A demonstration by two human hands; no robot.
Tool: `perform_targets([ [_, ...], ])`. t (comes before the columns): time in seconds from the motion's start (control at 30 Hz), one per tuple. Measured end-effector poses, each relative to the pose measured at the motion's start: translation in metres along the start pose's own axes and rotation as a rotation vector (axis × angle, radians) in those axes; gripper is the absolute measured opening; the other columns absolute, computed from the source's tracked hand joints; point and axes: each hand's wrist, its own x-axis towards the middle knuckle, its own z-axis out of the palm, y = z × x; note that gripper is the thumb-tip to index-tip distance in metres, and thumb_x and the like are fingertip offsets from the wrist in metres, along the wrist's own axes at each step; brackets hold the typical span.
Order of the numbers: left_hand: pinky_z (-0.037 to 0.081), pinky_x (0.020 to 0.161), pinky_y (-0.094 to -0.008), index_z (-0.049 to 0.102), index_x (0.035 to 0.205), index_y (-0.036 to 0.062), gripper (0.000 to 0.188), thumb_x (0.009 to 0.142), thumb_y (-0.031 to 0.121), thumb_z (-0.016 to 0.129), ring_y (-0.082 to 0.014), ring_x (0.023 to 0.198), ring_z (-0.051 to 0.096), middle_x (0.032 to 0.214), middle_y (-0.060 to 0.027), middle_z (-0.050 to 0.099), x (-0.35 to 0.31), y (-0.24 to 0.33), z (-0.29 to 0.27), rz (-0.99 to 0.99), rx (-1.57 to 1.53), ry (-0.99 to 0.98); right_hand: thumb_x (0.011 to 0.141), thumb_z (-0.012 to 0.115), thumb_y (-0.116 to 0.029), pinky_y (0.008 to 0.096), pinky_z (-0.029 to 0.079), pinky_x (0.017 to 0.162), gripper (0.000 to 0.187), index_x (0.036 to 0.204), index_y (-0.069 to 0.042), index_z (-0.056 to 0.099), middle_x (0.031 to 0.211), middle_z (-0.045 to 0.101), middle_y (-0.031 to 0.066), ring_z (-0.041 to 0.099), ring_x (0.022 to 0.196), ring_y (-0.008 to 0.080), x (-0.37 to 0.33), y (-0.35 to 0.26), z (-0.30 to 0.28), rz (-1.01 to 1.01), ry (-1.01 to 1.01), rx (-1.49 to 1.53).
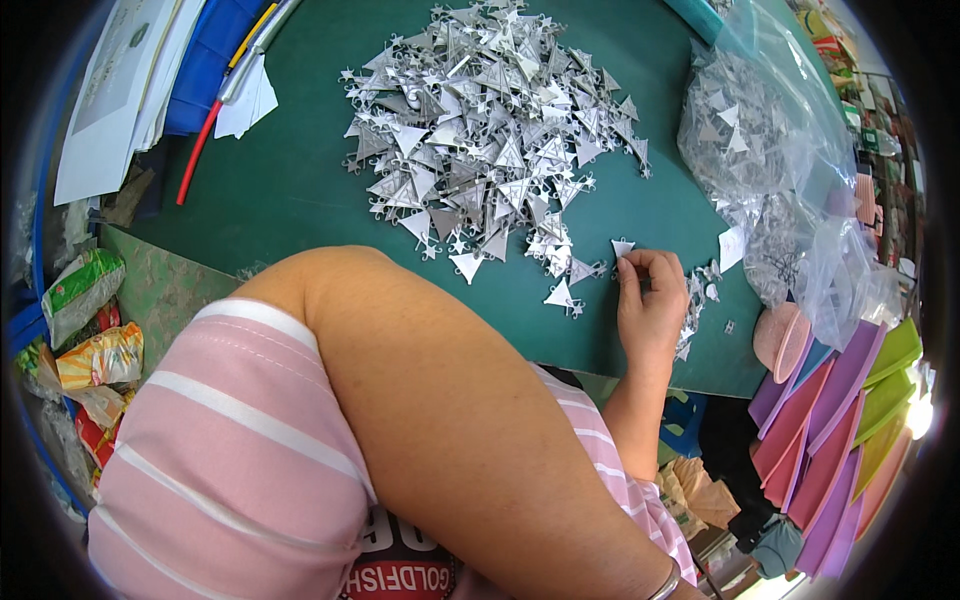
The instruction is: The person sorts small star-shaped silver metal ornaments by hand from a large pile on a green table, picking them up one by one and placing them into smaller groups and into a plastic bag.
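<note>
My right hand (652, 300) is closed in a pinch at the table, thumb and forefinger on a small silver triangular metal piece (622, 247). A large heap of similar triangular pieces (490, 130), with little rings and stars at their corners, lies just beyond and to the left. One loose triangle (562, 295) rests left of my right hand. Along the hand's right side runs a small cluster of silver pieces (692, 310), partly hidden by the hand. My left arm crosses the foreground bent at the elbow; its hand falls outside the picture.
The green tabletop (290, 190) carries a clear plastic bag (750, 130) of more pieces at right. Purple, red and green bins (830, 420) stack beyond the right edge. Papers (125, 90), a blue tray (205, 70) and a red pen-like stick (198, 155) sit at far left.
</note>
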Motion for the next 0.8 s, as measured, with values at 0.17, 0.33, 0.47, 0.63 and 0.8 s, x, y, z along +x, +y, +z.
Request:
perform_targets([
  [0.17,0.045,0.068,-0.0295,0.061,0.088,-0.0017,0.023,0.093,0.02,0.057,-0.0163,0.075,0.057,0.08,-0.0065,0.06,0.001,-0.002,-0.001,0.0,0.013,-0.001,0.073,0.07,0.001,0.0381,0.043,0.076,0.015,0.088,-0.001,0.065,0.091,0.06,0.0117,0.057,0.086,0.0301,0.001,-0.011,-0.005,-0.225,-0.096,-0.058],
  [0.33,0.045,0.068,-0.0296,0.061,0.088,-0.0014,0.022,0.092,0.02,0.057,-0.0163,0.075,0.057,0.081,-0.0065,0.06,0.001,0.0,-0.001,0.011,0.019,-0.009,0.068,0.074,-0.003,0.0387,0.037,0.08,0.021,0.086,-0.007,0.064,0.092,0.061,0.0064,0.055,0.087,0.0278,0.0,-0.014,0.0,-0.45,-0.104,-0.138],
  [0.47,0.045,0.068,-0.0297,0.06,0.088,-0.0012,0.021,0.092,0.019,0.057,-0.0163,0.075,0.057,0.081,-0.0065,0.06,0.003,-0.005,-0.002,0.001,0.019,-0.022,0.068,0.075,-0.004,0.0359,0.038,0.072,0.02,0.084,-0.007,0.063,0.086,0.061,0.006,0.056,0.08,0.0264,-0.006,-0.004,-0.002,-0.437,-0.02,-0.142],
  [0.63,0.045,0.068,-0.0298,0.06,0.087,-0.0009,0.02,0.092,0.018,0.057,-0.0162,0.075,0.057,0.081,-0.0064,0.06,0.003,-0.006,-0.002,0.007,0.023,-0.025,0.081,0.066,0.003,0.0322,0.049,0.069,0.009,0.09,0.001,0.065,0.085,0.063,0.0134,0.061,0.076,0.0283,-0.007,-0.001,-0.017,-0.234,0.035,0.02],
  [0.8,0.045,0.068,-0.0299,0.059,0.087,-0.0007,0.018,0.092,0.017,0.057,-0.0162,0.075,0.057,0.081,-0.0064,0.059,0.003,-0.008,-0.001,0.015,0.029,-0.031,0.082,0.063,0.006,0.0311,0.048,0.067,0.011,0.091,0.002,0.064,0.085,0.062,0.0138,0.061,0.074,0.0265,-0.006,0.003,-0.021,-0.157,0.048,0.032],
])
